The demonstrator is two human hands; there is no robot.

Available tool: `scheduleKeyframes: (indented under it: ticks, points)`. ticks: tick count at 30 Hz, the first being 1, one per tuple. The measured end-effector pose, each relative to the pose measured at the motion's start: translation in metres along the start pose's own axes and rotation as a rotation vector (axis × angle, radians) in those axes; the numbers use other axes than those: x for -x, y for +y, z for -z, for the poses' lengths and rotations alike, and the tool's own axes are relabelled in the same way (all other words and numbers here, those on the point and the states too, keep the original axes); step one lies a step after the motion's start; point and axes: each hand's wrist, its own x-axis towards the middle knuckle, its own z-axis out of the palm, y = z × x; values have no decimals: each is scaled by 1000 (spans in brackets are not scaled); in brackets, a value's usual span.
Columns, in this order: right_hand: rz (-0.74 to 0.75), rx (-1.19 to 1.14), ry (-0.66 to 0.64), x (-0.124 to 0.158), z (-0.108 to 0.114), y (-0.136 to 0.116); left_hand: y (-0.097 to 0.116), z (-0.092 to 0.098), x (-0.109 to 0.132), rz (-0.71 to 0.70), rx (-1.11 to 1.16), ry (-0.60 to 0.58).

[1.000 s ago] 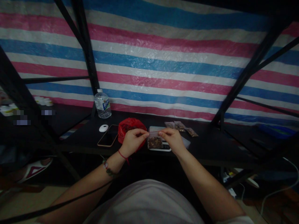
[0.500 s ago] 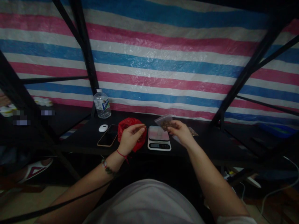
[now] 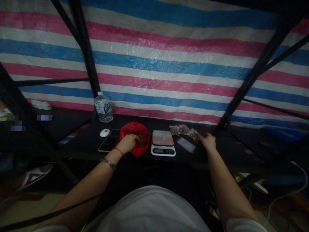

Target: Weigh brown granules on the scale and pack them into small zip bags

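Note:
My left hand reaches into a red plastic bag, its curled fingers among small brown pieces; what the fingertips hold is hidden. To the right of the bag is a white digital scale with a small pale item on its platform. My right hand is at the right end of several small clear bags of brown pieces. Its thumb and fingers are apart, close beside the nearest filled bag. A flat clear bag lies between the scale and that hand.
Left of the red bag are a phone, a white mouse-shaped object and a clear plastic bottle. Dark metal posts frame the black table, with a striped plastic sheet behind. A blue tray lies far right.
My left hand has lowered into the red bag. My right hand has moved right, away from above the scale, and the filled bag it held now lies with the others on the table.

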Motion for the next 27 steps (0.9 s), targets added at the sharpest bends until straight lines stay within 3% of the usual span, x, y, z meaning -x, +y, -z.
scheduleKeyframes:
  ticks: [2, 7, 10, 14, 20, 27]
  points:
    - [94, 134, -7, 8, -10, -15, 0, 4, 0, 56, -77, -48]
    - [608, 68, -297, 55, -54, -76, -3, 16, 1, 118, -186, -41]
    - [761, 136, -431, 83, -74, -96, -4, 18, 1, 57, -192, -48]
    - [794, 226, -507, 99, -85, -97, 0, 15, -5, -88, -192, -68]
    - [746, 210, -437, 102, -89, -97, 1, 3, -26, 76, -244, -176]
    - [700, 180, -461, 102, -101, -100, 3, -19, -47, 74, -308, -152]
